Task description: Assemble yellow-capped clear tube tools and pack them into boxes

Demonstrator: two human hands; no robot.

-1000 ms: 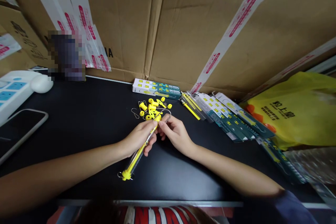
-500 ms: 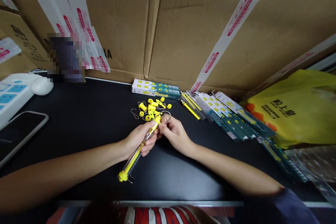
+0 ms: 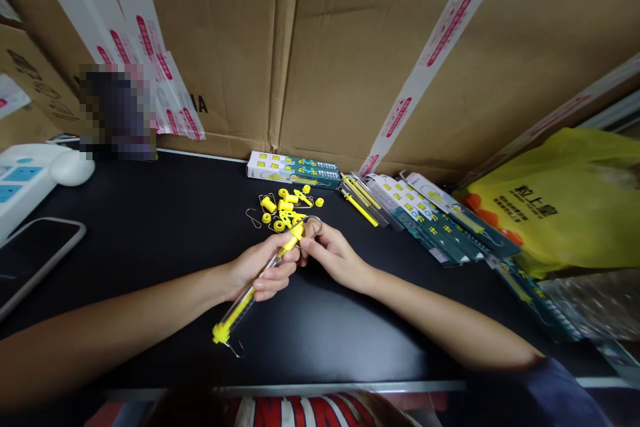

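Observation:
A spring scale (image 3: pixel 249 295), a clear tube with yellow ends, lies slanted across my left hand (image 3: pixel 265 269), whose fingers are wrapped round its upper part. From its lower yellow cap a small wire hook (image 3: pixel 236 349) sticks out. At the upper end, my right hand (image 3: pixel 327 250) pinches near the yellow cap and the curved metal hook (image 3: pixel 314 219); its fingertips are partly hidden. Just beyond both hands is a pile of loose yellow plastic parts (image 3: pixel 287 200) with bent wire hooks (image 3: pixel 253 217).
A product box (image 3: pixel 293 170) lies at the back against cardboard (image 3: pixel 350 67). Clear tubes with yellow rods (image 3: pixel 361 203), flattened boxes (image 3: pixel 435 227) and a yellow bag (image 3: pixel 560 200) are on the right. A phone (image 3: pixel 37 263) and a power strip (image 3: pixel 30 180) lie left.
The lower end of the spring scale has swung slightly to the left and up, and its small hook shows more. Both hands keep their hold. The whole view has shifted a little.

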